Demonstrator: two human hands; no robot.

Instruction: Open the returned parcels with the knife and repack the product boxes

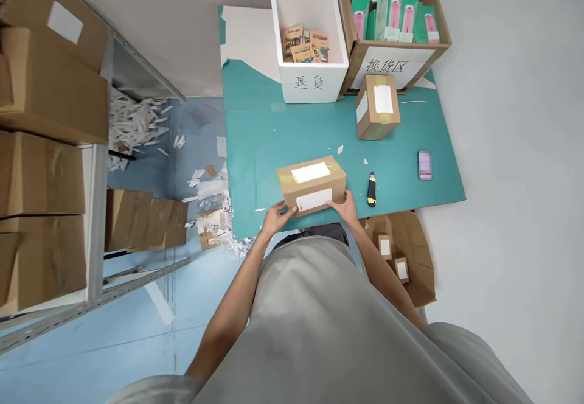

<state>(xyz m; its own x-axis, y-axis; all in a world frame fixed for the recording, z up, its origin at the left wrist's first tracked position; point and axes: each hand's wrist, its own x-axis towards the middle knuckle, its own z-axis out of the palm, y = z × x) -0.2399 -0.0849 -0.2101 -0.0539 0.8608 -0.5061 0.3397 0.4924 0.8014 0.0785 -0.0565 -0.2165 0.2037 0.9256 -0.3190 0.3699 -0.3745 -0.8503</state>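
Both of my hands hold a brown cardboard box (287,190) near the front edge of the green table, with white labels on its top and on the side facing me. My left hand (276,218) grips the lower left corner, thumb on the near side. At the right end, my right hand (344,207) holds the box with the thumb against the label and the fingers round the corner. A black and yellow box cutter (371,191) lies to the right of it. Farther back stands a smaller labelled cardboard box (378,130).
At the table's (255,130) back are a white foam bin (314,81) of colourful packets and a carton (347,14) of green-and-pink boxes. A phone (424,165) lies right. An open carton (422,270) stands below the right edge; shelves with boxes (55,94) and paper scraps (137,118) are left.
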